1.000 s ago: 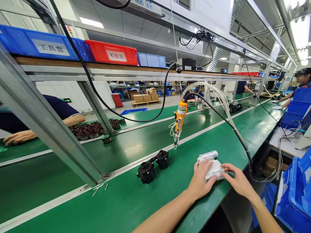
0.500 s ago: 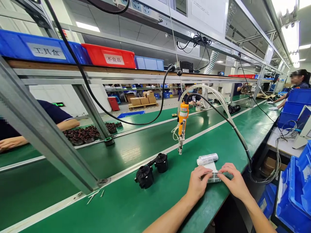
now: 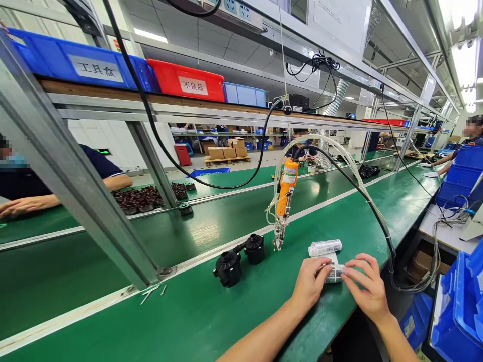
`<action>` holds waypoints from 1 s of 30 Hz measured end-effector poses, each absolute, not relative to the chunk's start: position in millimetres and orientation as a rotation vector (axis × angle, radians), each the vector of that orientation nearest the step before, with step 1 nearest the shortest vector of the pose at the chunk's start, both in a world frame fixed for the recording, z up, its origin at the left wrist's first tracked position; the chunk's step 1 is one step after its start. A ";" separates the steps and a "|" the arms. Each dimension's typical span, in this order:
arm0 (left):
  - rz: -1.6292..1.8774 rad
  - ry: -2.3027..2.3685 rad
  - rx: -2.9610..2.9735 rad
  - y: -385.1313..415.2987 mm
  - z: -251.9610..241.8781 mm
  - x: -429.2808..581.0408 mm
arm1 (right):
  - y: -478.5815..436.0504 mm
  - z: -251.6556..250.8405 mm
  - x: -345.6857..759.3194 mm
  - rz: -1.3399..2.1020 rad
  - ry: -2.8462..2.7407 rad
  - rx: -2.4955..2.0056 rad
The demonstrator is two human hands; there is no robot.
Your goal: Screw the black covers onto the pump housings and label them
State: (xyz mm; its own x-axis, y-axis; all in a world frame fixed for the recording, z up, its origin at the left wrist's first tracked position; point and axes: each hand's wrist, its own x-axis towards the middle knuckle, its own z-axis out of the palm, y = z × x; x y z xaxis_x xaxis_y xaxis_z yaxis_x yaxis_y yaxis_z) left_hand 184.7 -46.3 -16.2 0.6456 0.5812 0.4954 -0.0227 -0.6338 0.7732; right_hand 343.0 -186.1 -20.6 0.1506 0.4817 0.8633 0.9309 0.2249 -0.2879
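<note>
My left hand [image 3: 310,284] and my right hand [image 3: 365,289] meet over a small white and grey packet [image 3: 333,273] lying on the green bench, and each pinches one end of it. Just beyond the packet lies a pale cylindrical roll [image 3: 325,247] on its side. An orange electric screwdriver [image 3: 284,198] hangs tip down above the bench, left of the roll. Two black round pump parts [image 3: 238,259] sit further left near the white strip of the conveyor.
A slanted metal post [image 3: 75,176] crosses the left. A person [image 3: 56,178] sits opposite behind a heap of dark parts [image 3: 147,197]. Black and white cables [image 3: 362,201] run down at the right. Blue bins [image 3: 458,306] stand at the right edge, another person [image 3: 462,146] beyond.
Both hands went from lying over the white packet to pinching its ends; the packet now shows narrower between the fingers. The view shifted slightly.
</note>
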 end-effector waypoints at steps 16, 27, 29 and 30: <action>1.009 0.380 2.529 -21.0 52.2 107.7 | -153.5 -12.9 273.4 -0.673 -1.285 -1.030; 0.709 0.929 2.635 78.2 89.2 35.9 | -34.4 58.3 190.3 0.308 -1.300 -0.946; 0.724 0.934 2.629 76.0 87.8 40.1 | -28.5 53.4 193.7 0.313 -1.221 -0.966; 0.738 0.943 2.621 74.0 89.0 41.0 | -28.9 48.9 196.4 0.313 -1.185 -0.984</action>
State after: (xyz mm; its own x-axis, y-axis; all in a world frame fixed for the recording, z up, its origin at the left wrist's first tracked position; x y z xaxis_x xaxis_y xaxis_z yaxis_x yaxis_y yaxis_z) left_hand 41.0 74.0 89.0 0.6604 0.6512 0.3739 0.5192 -0.7558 0.3991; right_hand 196.4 -28.9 48.9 0.3912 0.6717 0.6291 0.2728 0.5682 -0.7763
